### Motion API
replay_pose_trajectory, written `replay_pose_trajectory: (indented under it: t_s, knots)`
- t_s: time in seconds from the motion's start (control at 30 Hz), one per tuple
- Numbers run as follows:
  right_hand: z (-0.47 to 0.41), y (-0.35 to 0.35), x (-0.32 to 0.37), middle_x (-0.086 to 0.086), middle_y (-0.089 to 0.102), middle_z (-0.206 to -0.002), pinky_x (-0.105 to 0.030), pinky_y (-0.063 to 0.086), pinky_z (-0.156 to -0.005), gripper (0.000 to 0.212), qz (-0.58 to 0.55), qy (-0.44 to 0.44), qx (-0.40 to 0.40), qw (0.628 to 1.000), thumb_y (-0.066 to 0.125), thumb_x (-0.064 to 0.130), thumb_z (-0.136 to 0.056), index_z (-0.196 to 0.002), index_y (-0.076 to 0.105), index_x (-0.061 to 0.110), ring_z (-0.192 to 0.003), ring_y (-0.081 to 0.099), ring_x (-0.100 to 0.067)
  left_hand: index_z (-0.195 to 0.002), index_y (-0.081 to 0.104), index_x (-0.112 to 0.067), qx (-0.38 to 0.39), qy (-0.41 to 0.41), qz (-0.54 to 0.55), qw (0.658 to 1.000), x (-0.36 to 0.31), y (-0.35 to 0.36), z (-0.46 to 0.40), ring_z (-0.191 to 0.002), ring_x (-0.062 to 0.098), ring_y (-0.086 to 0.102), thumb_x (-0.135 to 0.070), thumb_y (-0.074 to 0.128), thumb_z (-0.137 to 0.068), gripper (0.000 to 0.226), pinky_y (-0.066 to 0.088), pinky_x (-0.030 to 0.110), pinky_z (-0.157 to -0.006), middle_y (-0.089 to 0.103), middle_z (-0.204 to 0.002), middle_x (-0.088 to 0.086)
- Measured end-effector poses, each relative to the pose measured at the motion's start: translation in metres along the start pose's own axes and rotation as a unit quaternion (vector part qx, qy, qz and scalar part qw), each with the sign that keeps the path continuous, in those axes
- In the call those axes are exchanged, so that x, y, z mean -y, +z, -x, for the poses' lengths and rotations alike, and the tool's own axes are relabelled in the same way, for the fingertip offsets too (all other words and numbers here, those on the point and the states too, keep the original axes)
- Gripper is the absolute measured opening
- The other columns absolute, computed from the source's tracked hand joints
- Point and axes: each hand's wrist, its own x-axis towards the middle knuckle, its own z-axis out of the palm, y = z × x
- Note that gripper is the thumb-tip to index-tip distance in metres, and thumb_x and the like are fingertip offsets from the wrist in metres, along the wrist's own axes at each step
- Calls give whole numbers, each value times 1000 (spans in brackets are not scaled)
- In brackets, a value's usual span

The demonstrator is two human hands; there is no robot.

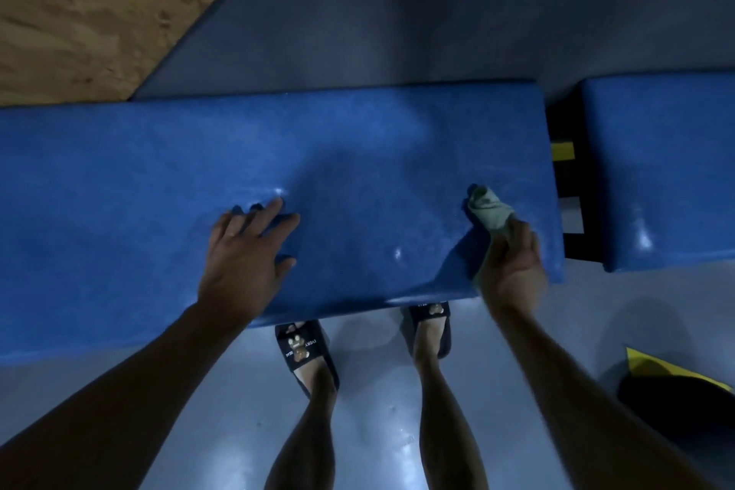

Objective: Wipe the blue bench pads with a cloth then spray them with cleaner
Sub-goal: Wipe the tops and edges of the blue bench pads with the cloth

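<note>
A long blue bench pad [358,155] runs across the middle of the head view. My left hand [242,251] rests flat on its near part, fingers spread and pressing the surface. My right hand [513,263] grips a bunched grey-green cloth [487,207] near the pad's right end, the cloth's tip touching the pad. A second blue pad [660,171] sits to the right, across a gap. No spray bottle is in view.
A black and yellow bench frame [564,171] shows in the gap between the pads. My feet in dark slides [302,350] stand on the grey floor under the near edge. A yellow and black object [676,390] lies at lower right. Plywood [79,12] fills the upper left.
</note>
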Motion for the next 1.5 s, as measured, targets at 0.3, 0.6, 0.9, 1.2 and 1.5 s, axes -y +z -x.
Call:
replay_pose_trajectory:
  t_s: [0.3, 0.6, 0.9, 1.2, 1.5]
  knots:
    - [112, 44, 96, -1, 64, -110, -31, 54, -57, 43, 36, -417, 185, 889, 55, 16, -94, -138, 52, 17, -77, 68, -23, -129, 61, -25, 18, -1, -11, 1000, 3, 0, -4, -116, 37, 56, -34, 85, -68, 66, 36, 52, -108, 56, -142, 3]
    - [-37, -11, 37, -13, 52, -136, -46, 44, -89, 33, 85, 14, 32, 996, 37, 25, -104, -137, 39, 26, -116, 57, -41, -125, 63, -26, 11, -11, 17, 1000, 7, 6, -6, -116, 34, 56, -36, 86, -64, 66, 28, 48, -109, 57, -141, 3]
    - [63, 55, 133, -4, 67, -103, -35, 54, -58, 49, 47, -397, 142, 906, 59, 15, -85, -134, 56, 13, -71, 67, -28, -117, 68, -25, 17, -7, 7, 1000, 5, -6, -16, -104, 37, 57, -40, 80, -66, 55, 37, 47, -99, 64, -127, 3]
    - [-92, -3, 45, -17, 53, -130, -47, 49, -75, 39, 100, -59, 2, 993, 41, 24, -101, -139, 42, 15, -98, 62, -46, -133, 58, -24, -21, -20, 33, 999, 12, -24, -56, -119, 35, 52, -41, 71, -64, 73, 38, 49, -100, 51, -143, 2]
    - [5, 61, 156, -7, 64, -104, -36, 52, -57, 51, 70, -364, 117, 921, 48, 17, -85, -135, 58, 11, -67, 64, -30, -135, 56, -27, 26, -58, 2, 998, 5, -22, -64, -122, 36, 53, -35, 90, -54, 88, 38, 50, -104, 50, -148, 3]
